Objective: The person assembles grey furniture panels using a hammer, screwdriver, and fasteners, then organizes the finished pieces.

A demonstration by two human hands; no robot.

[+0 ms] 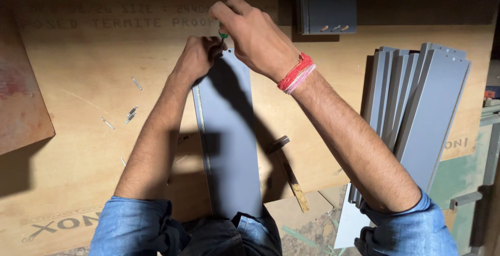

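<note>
Seen from the head camera looking down, a long, narrow grey panel (229, 141) lies flat on a plywood sheet (88, 105), its long axis running almost straight away from the person, near end at the waist and far end under both hands. The panel is smooth, matte and rectangular, with a pale raw edge along its left side. The left hand (197, 55) rests at the panel's far left corner, fingers curled together and pinching something too small to make out. The right hand (252, 32), with red and pink threads tied at the wrist, is closed in a fist around a tool with a green handle (223, 35), which pokes out just below the fingers and points down at the panel's far end, right beside the left fingertips. Both forearms are bare, with rolled blue denim sleeves at the elbows. Small metal screws (131, 113) lie scattered on the tan, grainy plywood to the left of the left arm. To the right, a stack of similar grey panels (422, 110) leans fanned out, well apart from the hands. A grey box-like piece (327, 3) sits beyond the hands at the top.
</note>
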